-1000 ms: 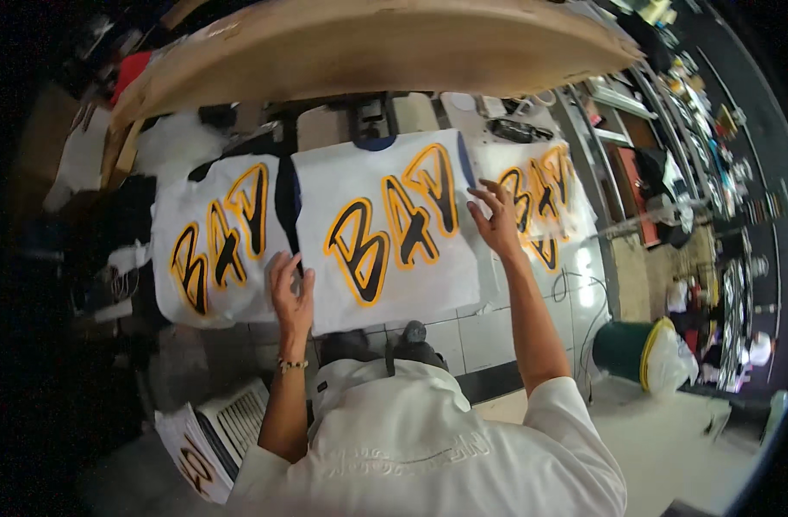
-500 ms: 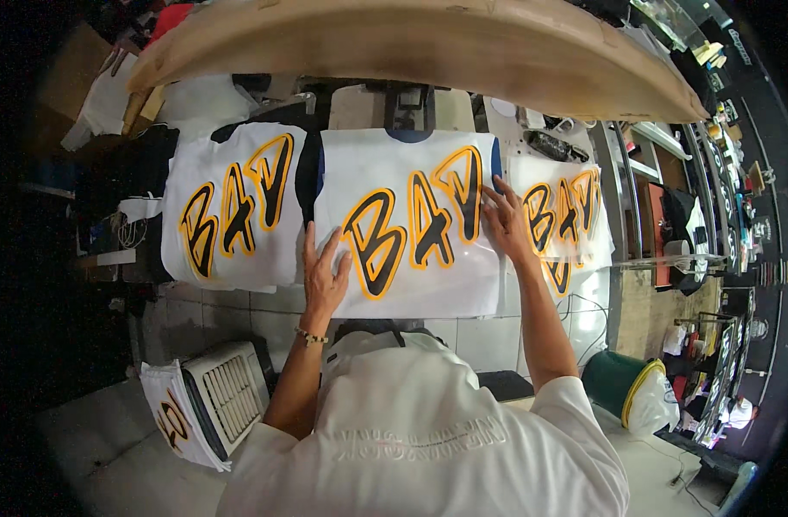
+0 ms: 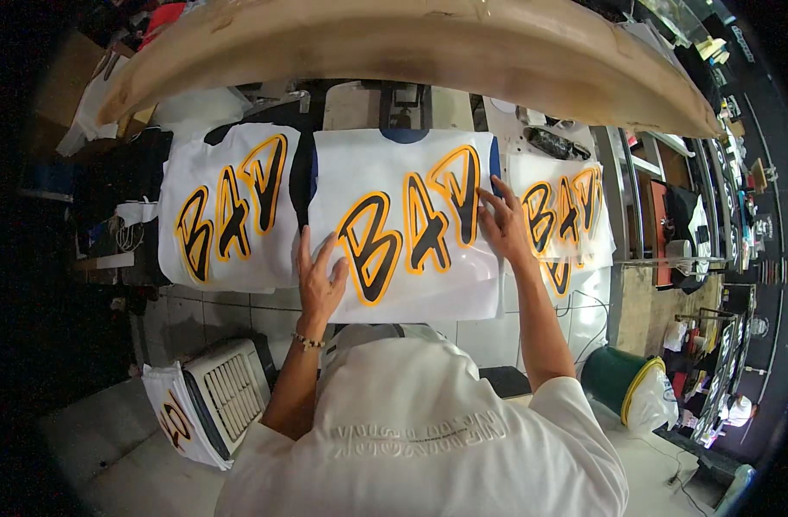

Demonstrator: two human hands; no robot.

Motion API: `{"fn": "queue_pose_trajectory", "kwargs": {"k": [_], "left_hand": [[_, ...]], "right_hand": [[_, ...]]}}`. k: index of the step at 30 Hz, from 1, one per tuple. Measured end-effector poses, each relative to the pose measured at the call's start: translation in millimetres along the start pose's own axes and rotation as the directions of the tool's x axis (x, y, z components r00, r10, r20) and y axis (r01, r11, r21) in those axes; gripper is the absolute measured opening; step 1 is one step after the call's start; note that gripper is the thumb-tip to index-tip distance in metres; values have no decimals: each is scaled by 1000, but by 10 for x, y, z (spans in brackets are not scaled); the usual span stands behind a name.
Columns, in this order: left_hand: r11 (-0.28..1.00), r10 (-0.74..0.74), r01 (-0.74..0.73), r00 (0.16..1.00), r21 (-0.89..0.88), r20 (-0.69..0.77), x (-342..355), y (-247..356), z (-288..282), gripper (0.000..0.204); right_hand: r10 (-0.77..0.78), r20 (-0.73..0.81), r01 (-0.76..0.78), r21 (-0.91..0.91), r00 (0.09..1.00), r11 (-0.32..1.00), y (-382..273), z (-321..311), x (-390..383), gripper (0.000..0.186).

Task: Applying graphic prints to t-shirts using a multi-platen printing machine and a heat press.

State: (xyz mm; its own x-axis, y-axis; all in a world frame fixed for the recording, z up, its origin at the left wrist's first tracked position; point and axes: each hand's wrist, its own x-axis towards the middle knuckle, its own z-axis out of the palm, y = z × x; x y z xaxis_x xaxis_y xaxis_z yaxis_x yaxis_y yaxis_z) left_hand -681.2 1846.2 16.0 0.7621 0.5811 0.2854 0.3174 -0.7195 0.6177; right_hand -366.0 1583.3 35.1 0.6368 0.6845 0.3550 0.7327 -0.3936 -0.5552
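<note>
In front of me lies a white sheet (image 3: 359, 168) with large slanted black letters outlined in orange. It covers most of a dark blue garment (image 3: 404, 135), whose neck and sides peek out. My left hand (image 3: 322, 280), with a beaded bracelet at the wrist, is open at the sheet's left edge, fingers apart. At its right edge rests my right hand (image 3: 507, 226), also open, fingers spread and slightly bent. To the left is another lettered sheet (image 3: 269, 246) over a black garment (image 3: 302, 172). A stack of matching sheets (image 3: 566, 168) lies beside my right hand.
A wide tan curved board (image 3: 402, 52) spans the far side. On the floor at left stands a grilled unit (image 3: 228, 389) with printed sheets (image 3: 174, 422) leaning on it. A green bucket (image 3: 613, 379) is at the lower right, near racks along the right wall.
The view has shifted slightly, so the tan board appears a little lower. Both hands stay at the sheet's edges, the left fingers having moved only a little.
</note>
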Motion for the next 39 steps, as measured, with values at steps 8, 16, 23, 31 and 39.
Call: {"fn": "queue_pose_trajectory", "kwargs": {"k": [8,16,23,31,39], "left_hand": [[1000,6,-6,1000,0,3,4,4,-16,54],[999,34,-34,999,1,-13,-3,-31,-3,55],[1000,-3,3,1000,3,25,-6,-1,-28,56],[1000,8,-8,1000,22,15,25,48,-58,55],[999,-4,1,999,52,48,31,91,-90,57]], "right_hand": [[3,-21,-3,7,1000,1000,-18,18,2,38],[27,-14,-26,10,1000,1000,-36,16,-12,37],[64,-5,-63,18,998,998,-97,2,-33,37],[104,18,-105,58,994,993,-59,26,-36,40],[58,1,-58,9,998,998,-75,33,-49,38]]}}
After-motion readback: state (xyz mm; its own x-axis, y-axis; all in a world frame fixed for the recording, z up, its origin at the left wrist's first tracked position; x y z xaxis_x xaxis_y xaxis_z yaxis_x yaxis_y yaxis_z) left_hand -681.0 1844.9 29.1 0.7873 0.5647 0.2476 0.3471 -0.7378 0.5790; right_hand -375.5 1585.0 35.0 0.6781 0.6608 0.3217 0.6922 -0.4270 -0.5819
